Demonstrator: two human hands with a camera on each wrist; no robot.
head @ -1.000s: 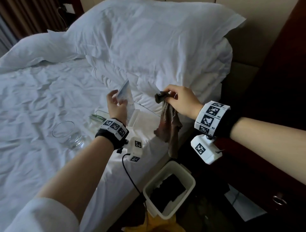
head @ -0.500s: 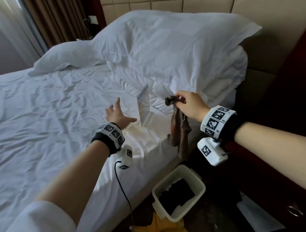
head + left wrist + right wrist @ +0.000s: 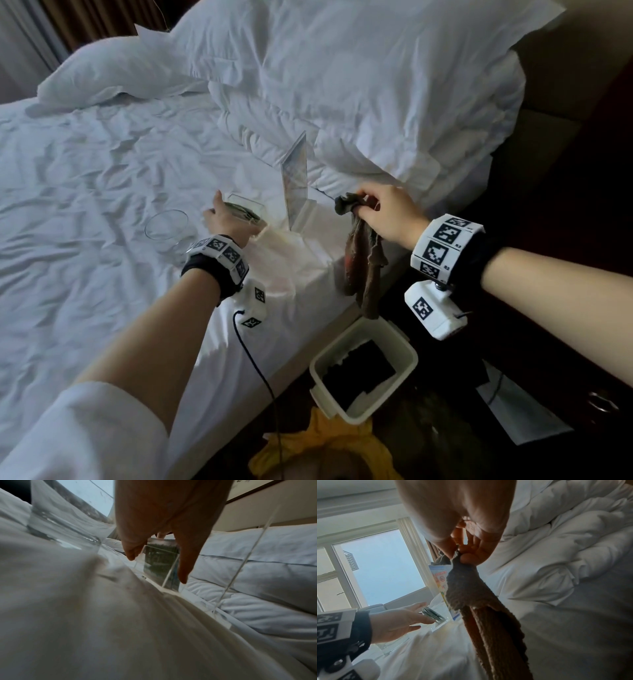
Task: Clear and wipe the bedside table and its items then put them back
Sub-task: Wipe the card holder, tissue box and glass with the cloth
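Note:
On the white bed stand a clear acrylic sign holder (image 3: 295,181) with a printed card, a small clear box (image 3: 248,210) of dark sachets, and an empty drinking glass (image 3: 166,226). My left hand (image 3: 222,216) reaches over the box with its fingers straight. In the left wrist view the thumb and fingers straddle the box (image 3: 161,563) without a clear grip. My right hand (image 3: 373,209) pinches a bunched brown cloth (image 3: 363,270) that hangs past the bed's edge. The right wrist view shows the cloth (image 3: 471,588) in front of the sign holder (image 3: 441,580).
Large white pillows (image 3: 376,85) are piled behind the items. On the floor beside the bed, below the cloth, stands a white bin (image 3: 404,356) with a dark liner. Dark wooden furniture (image 3: 565,325) fills the right side. Something yellow (image 3: 318,452) lies by the bin.
My left hand has let go of the sign holder, which now stands upright on the bed. That hand has dropped to the clear box. The right hand still holds the cloth.

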